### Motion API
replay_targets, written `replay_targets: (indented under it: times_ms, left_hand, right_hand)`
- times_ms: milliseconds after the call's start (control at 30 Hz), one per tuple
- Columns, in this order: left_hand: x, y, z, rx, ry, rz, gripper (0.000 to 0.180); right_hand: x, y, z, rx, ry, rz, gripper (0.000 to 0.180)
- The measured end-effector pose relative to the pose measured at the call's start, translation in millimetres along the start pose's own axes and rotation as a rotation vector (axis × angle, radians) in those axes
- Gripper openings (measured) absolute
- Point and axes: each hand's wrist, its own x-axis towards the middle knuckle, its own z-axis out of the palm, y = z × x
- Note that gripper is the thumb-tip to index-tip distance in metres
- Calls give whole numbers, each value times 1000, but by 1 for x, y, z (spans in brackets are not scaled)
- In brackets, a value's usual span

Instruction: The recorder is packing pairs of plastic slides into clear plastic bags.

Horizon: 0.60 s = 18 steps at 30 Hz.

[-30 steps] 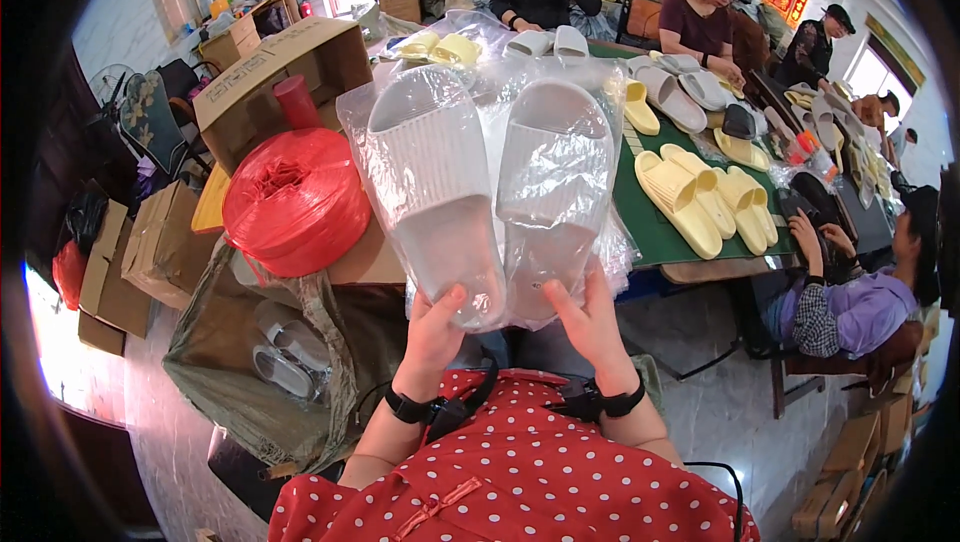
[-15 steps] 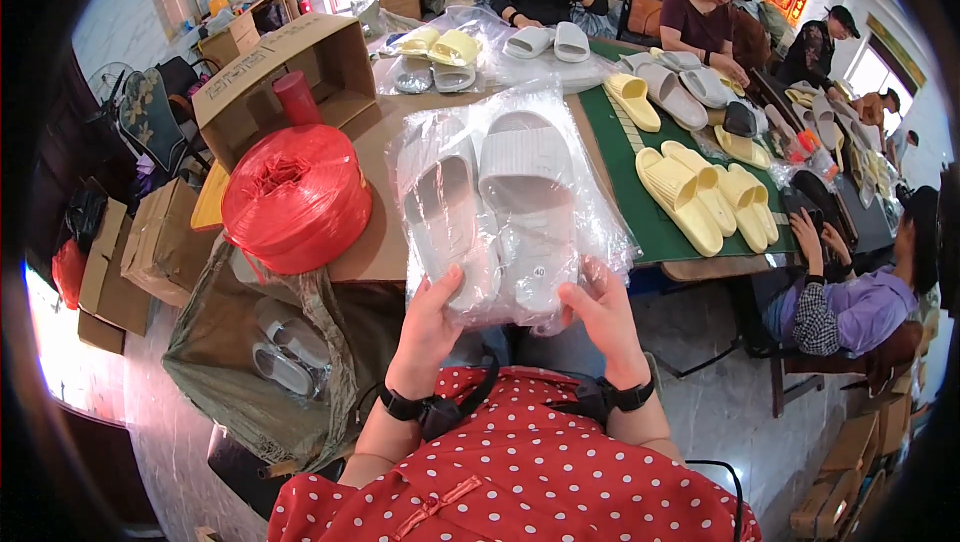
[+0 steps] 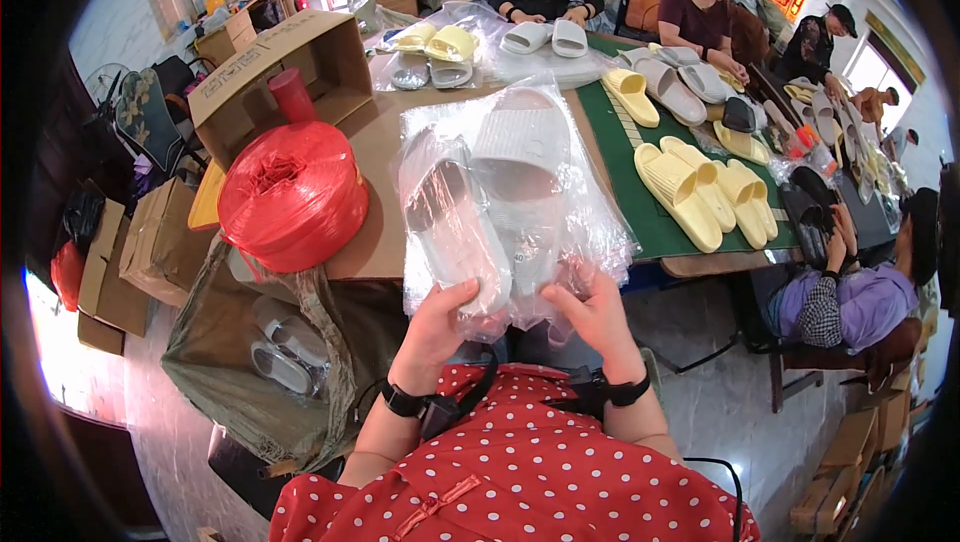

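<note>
Both hands hold a clear plastic bag [image 3: 590, 207] with a pair of light grey slide sandals [image 3: 470, 232] inside, their toe ends pointing away from me. My left hand [image 3: 436, 327] grips the lower left corner, thumb on top beside the left sandal's heel. On the lower right edge, my right hand [image 3: 592, 312] closes with its thumb pressed near the right sandal's heel. The fingers under the bag are hidden. Beneath and behind the bag lies the brown table top [image 3: 385, 157].
A big roll of red plastic twine [image 3: 293, 197] and an open carton [image 3: 265, 72] stand on the left. Below hangs a sack [image 3: 215, 352] with bagged sandals inside. Yellow slides [image 3: 680, 187] lie on a green mat [image 3: 655, 237] at right. Co-workers sit along the far and right sides.
The left sandal has tilted and shifted a little within the bag, and my right hand has moved slightly left. Across the table, a co-worker's raised hand has come down to the grey slides.
</note>
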Motion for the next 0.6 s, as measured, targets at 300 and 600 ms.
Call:
replay_targets:
  times_ms: [300, 600]
  left_hand:
    - [3, 0, -7, -121, 112, 154, 46]
    - [-2, -4, 22, 214, 185, 380, 53]
  right_hand:
    - [4, -13, -40, -179, 361, -202, 48]
    - [-18, -38, -8, 61, 244, -62, 44]
